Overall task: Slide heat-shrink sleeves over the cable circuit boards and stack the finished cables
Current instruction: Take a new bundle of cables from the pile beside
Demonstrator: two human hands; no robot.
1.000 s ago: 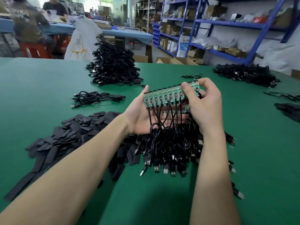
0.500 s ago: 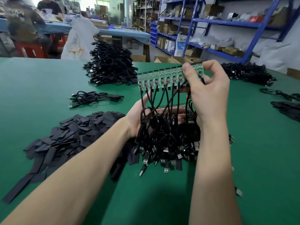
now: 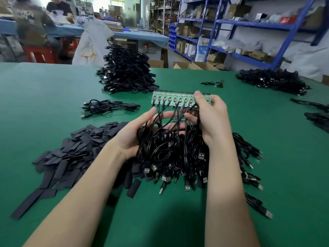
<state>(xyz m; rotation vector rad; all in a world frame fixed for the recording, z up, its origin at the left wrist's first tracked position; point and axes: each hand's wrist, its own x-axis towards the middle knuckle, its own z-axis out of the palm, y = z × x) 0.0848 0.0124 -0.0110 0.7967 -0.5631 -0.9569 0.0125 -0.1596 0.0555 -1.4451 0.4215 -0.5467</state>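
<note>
R hand [image 3: 212, 120] pinches board strip [image 3: 170, 100]; L hand [image 3: 140, 132] cups cables [image 3: 169, 150].

The right hand [image 3: 211, 118] now holds the strip of circuit boards [image 3: 174, 100] lower than half a second ago, back near its level of one second ago. The left hand [image 3: 140, 132], formerly flat behind the boards, now cups the hanging cable bundle [image 3: 165, 150] from below, with cables draped across its palm.

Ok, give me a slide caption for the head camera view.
Right hand pinches a circuit board strip; left hand cradles its black cables.
</note>
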